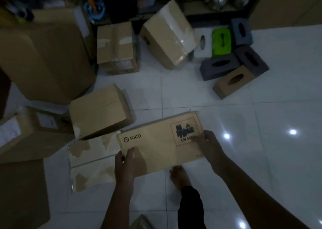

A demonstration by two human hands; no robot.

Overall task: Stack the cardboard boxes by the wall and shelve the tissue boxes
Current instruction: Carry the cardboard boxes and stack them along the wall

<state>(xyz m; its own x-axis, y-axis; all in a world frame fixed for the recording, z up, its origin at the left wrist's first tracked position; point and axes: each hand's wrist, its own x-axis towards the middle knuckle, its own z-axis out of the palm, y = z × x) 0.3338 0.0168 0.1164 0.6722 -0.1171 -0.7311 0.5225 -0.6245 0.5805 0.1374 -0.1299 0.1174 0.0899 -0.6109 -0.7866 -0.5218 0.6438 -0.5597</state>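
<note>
I hold a flat brown cardboard box printed with "PICO" and a red-bordered battery label, above the white tiled floor. My left hand grips its near left corner with the thumb on top. My right hand grips its right end, fingers over the label. Several tissue boxes lie on the floor at the upper right: a green one, grey ones, a brown one and a white one.
Cardboard boxes crowd the left and back: a large one, a taped one, a tilted one, one beside my box. A dark shelf stands behind. My bare foot is below the box.
</note>
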